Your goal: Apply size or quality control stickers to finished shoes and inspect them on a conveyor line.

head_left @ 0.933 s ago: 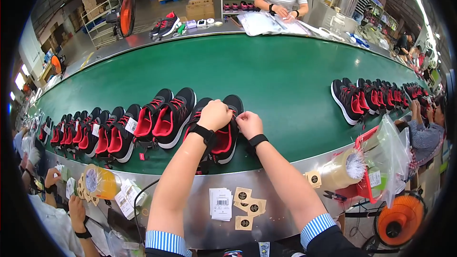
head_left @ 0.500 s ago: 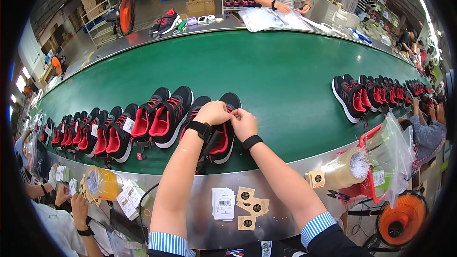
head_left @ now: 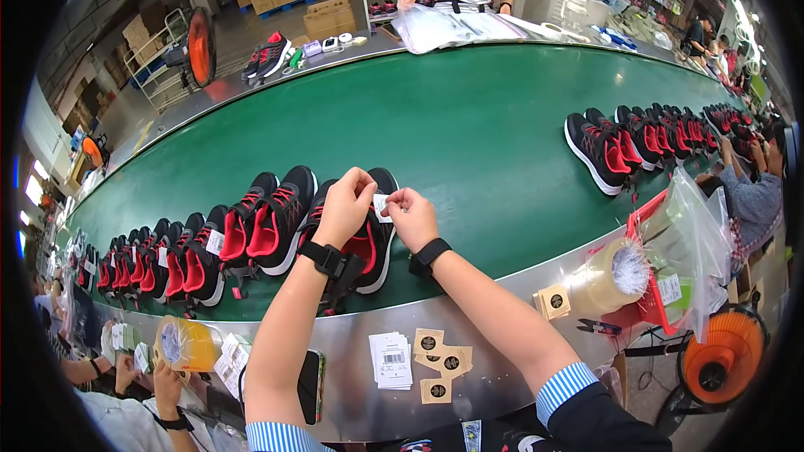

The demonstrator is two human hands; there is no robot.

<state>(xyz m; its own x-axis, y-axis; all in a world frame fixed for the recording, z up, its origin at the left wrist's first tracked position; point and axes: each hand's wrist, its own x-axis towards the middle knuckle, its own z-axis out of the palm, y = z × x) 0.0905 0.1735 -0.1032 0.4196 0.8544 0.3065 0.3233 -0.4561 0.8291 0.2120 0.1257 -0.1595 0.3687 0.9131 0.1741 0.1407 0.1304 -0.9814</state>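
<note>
A pair of black sneakers with red lining and red laces stands on the green belt under my hands; the right-hand shoe [head_left: 383, 247] shows most. A small white tag [head_left: 382, 207] lies over its laces, with the fingers of my right hand [head_left: 414, 222] closed on its edge. My left hand [head_left: 345, 208] is above the pair, thumb and forefinger pinched just beside the tag. Whatever is between those fingertips is too small to make out. My left hand and wrist partly cover the left shoe [head_left: 316, 203].
More sneakers [head_left: 272, 226] line the green belt [head_left: 469, 125] to the left and right. On the metal edge lie white tags [head_left: 390, 360], brown tags [head_left: 444, 360], a phone [head_left: 312, 385], a tape roll [head_left: 615, 272] and snips [head_left: 599, 327]. A red basket [head_left: 649, 222] and co-workers are nearby.
The white tag now shows at my right fingers, and my hands, close together before, are slightly apart. The view has shifted. Across the belt, a person's hand has moved to the plastic bags' left edge.
</note>
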